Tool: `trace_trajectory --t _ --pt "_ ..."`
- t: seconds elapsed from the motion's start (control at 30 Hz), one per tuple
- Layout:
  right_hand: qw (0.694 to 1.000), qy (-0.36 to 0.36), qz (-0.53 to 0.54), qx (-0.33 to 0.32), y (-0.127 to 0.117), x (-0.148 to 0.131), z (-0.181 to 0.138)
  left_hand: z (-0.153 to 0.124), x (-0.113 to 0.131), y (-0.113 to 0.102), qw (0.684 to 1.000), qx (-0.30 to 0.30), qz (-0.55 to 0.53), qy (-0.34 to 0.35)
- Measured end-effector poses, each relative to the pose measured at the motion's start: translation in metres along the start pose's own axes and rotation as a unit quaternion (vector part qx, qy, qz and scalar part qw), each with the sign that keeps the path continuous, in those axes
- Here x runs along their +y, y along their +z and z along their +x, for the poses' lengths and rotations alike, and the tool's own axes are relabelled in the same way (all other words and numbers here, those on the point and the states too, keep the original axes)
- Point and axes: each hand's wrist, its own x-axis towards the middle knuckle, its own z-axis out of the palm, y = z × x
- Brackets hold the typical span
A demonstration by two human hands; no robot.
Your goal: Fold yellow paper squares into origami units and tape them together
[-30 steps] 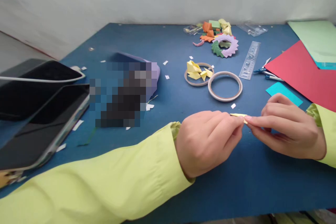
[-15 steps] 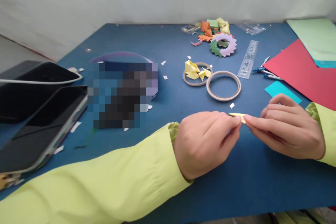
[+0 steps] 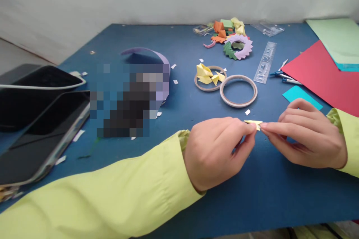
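Note:
Between my two hands, over the blue table (image 3: 269, 201), is a small folded piece of yellow paper (image 3: 257, 123). My left hand (image 3: 220, 151) pinches it between thumb and forefinger from the left. From the right, my right hand (image 3: 308, 134) pinches its other end with fingertips close to the left ones; the fingers hide much of the paper. Just beyond the hands lie two rolls of tape, a nearer one (image 3: 238, 105) and a farther one (image 3: 209, 89). Folded yellow paper pieces (image 3: 204, 73) rest on the farther roll.
Toward the back are a purple and green paper ring (image 3: 243, 48), orange folded paper (image 3: 219, 37) and a clear ruler (image 3: 265, 62). Red (image 3: 325, 74), light green (image 3: 333, 41) and turquoise (image 3: 304, 97) paper lies right. Phones (image 3: 45, 134) and a blurred-out patch (image 3: 129, 108) are left.
Both hands stay nearly in place on the yellow paper. Its visible part has tilted slightly between the fingertips. The view has shifted a little.

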Motion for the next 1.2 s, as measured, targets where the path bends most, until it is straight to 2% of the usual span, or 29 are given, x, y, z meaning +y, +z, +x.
trace_trajectory --t 0.3,0.53,1.03,1.2 --pt "1.000 -0.011 0.021 -0.012 0.0018 0.0023 0.0002 -0.0009 0.0016 -0.0017 1.000 -0.006 0.002 -0.005" --pt "0.999 0.039 0.024 0.004 0.0019 -0.0013 0.0008 0.0000 0.0014 -0.0045 1.000 -0.020 -0.005 -0.001" --pt "0.997 0.017 0.064 -0.027 -0.0026 -0.0025 0.0016 0.0010 0.0008 -0.0043 0.999 -0.028 -0.013 -0.011" --pt "0.996 0.064 0.068 -0.011 -0.0004 -0.0034 0.0015 0.0012 0.0013 -0.0034 1.000 -0.007 -0.021 -0.018"
